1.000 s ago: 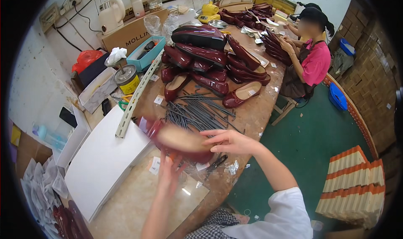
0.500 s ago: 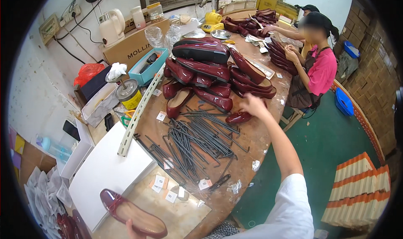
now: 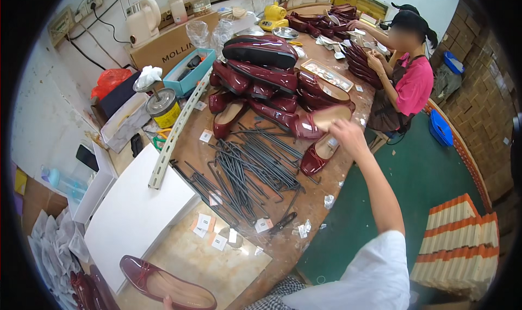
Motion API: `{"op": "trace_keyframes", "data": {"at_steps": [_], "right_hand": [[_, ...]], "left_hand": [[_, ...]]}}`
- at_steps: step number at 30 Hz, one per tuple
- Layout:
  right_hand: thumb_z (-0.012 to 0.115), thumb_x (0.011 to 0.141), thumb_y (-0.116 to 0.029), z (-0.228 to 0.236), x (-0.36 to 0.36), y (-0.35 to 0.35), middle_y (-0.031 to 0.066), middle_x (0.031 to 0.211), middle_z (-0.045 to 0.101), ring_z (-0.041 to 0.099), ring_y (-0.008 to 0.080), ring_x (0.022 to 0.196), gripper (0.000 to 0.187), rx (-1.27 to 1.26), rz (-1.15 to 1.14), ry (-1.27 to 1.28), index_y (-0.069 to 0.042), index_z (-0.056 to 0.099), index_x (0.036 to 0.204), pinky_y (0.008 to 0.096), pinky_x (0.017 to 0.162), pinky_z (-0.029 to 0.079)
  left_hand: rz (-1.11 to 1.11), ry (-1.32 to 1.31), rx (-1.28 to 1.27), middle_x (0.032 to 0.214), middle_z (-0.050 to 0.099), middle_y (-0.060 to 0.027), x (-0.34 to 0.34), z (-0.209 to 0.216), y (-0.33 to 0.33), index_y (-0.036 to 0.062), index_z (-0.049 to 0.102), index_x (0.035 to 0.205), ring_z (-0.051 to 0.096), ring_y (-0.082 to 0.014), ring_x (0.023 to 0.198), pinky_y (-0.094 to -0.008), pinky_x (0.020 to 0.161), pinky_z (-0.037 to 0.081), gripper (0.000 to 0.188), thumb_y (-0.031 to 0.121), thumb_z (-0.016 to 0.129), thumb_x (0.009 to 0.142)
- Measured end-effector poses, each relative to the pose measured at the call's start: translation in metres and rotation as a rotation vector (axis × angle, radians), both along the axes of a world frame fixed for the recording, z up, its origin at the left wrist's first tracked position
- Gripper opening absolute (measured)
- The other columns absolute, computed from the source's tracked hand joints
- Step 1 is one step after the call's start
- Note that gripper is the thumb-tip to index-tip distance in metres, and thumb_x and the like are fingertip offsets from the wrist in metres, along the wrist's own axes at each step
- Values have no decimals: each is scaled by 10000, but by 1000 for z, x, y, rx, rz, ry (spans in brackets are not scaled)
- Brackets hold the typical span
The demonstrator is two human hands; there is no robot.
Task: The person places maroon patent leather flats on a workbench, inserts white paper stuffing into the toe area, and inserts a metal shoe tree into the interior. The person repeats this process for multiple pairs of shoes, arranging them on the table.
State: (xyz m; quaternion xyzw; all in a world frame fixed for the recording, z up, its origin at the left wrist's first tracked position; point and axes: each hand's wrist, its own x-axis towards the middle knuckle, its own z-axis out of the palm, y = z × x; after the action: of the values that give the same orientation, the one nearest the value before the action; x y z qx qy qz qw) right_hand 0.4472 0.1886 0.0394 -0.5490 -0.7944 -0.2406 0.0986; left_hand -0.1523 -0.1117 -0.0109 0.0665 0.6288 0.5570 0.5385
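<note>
At the lower left, my left hand (image 3: 168, 302) shows only a thumb or fingertip, closed on the side of a burgundy patent ballet flat (image 3: 142, 272) with a small bow and beige insole. My right hand (image 3: 348, 135) is stretched out to the right of the shoe pile, its fingers closed on the rim of another ballet flat (image 3: 330, 116), which is tilted and blurred. Just below that hand, one more burgundy flat (image 3: 313, 162) lies on the table, toe toward me. The heap of burgundy flats (image 3: 260, 81) rises behind and to the left.
Bent dark metal rods (image 3: 247, 182) lie across the table before the pile. A slotted metal strip (image 3: 176, 136) rests by a white board (image 3: 136, 217). A black-handled tool (image 3: 284, 222) lies near the edge. At right, a co-worker in pink (image 3: 416, 87) handles shoes.
My right hand has lifted a flat beside the pile, showing its insole. The flat below it now lies turned toward me. My left hand still holds its shoe. The view has shifted slightly.
</note>
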Motion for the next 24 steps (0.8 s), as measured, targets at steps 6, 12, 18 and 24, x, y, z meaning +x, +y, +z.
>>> {"op": "trace_keyframes", "data": {"at_steps": [6,12,18,24], "right_hand": [[560,751,-109,-47,26,-104,32,860,559,579,205,873,128,-161,37,6,-114,569,878,315,757,498],[594,730,-30,-36,-16,-100,92,1025,608,582,259,1000,329,-392,-140,543,-69,575,1057,363,825,490],[633,669,-37,-67,-12,-42,170,1091,617,602,308,1024,435,-232,-102,19,-46,612,1104,415,851,495],[701,676,-139,-12,-63,-53,193,903,658,620,373,864,337,-336,40,407,-21,653,987,420,760,511]], "left_hand": [[-113,-94,177,1348,492,-121,-8,-32,-15,60,374,1391,493,-296,1230,-462,1039,413,656,389,606,873],[-135,-84,211,1341,494,-126,4,-38,-23,51,368,1388,494,-295,1227,-453,1042,414,658,359,622,865],[-41,-101,254,1335,500,-120,-3,-32,-45,45,369,1387,496,-288,1225,-443,1044,410,636,338,611,876],[-59,45,194,1384,451,-136,2,-2,-85,51,283,1440,445,-275,1287,-439,1065,378,686,364,548,890]]}}
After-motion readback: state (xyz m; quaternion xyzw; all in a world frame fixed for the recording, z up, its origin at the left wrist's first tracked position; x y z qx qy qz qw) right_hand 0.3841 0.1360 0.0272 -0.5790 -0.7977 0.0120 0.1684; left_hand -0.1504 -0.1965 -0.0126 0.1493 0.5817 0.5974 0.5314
